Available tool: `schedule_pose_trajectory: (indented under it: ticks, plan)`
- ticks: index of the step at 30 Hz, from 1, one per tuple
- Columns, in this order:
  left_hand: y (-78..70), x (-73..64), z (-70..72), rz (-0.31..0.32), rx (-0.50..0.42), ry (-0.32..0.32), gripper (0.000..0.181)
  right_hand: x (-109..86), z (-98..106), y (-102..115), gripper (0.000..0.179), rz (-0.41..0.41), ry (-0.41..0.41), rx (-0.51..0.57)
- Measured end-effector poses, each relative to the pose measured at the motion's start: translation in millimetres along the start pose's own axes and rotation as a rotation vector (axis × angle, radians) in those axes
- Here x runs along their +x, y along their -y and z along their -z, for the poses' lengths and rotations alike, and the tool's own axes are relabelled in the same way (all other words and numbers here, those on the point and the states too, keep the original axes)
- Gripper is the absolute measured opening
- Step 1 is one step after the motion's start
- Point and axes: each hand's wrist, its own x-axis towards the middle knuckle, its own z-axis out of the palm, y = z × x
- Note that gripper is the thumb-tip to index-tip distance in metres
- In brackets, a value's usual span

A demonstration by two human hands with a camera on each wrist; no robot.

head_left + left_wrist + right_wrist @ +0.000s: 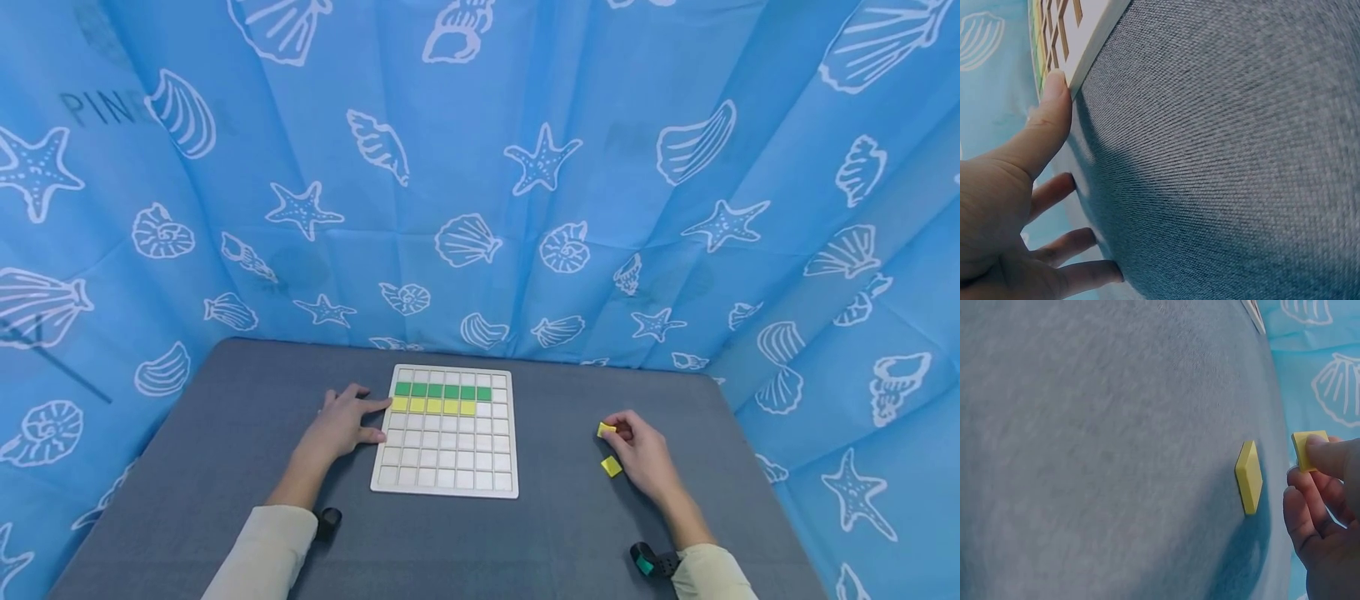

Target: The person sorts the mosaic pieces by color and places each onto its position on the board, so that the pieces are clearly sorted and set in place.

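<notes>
A white grid board [446, 490] lies on the table, with a row of green tiles [437, 390] and below it a row of yellow tiles [434, 406]; the yellow row stops short of the green one. My left hand [342, 425] touches the board's left edge with thumb and index finger, its other fingers spread, as the left wrist view shows. To the right of the board, my right hand [642, 454] pinches a yellow tile [1302, 450] between thumb and fingers, raised above the table. Another yellow tile [1249, 478] lies on the cloth just below that hand.
Grey cloth covers the table [558, 517]. A blue curtain [480, 167] with white shells and starfish hangs behind it and at both sides. Black bands [328, 523] sit at both wrists.
</notes>
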Motion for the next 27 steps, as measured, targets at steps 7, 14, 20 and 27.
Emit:
schedule_pose_trajectory:
  ticks: [7, 14, 20, 27]
  plan:
    - [-2.0, -0.3, 2.8, 0.005, -0.017, 0.009, 0.068, 3.2, -7, 7, 0.012, 0.059, -0.007, -0.001]
    - [-1.3, -0.2, 2.1, 0.023, -0.029, 0.016, 0.069, 12.5, -12, 23, 0.012, 0.056, 0.012, -0.004]
    - [1.8, -0.7, 1.2, 0.007, -0.026, 0.008, 0.068, 19.2, -19, 37, 0.012, 0.062, 0.021, 0.019]
    - [1.5, -1.1, 1.0, 0.003, -0.029, 0.0, 0.068, 23.5, -31, 47, 0.012, 0.085, 0.028, 0.03]
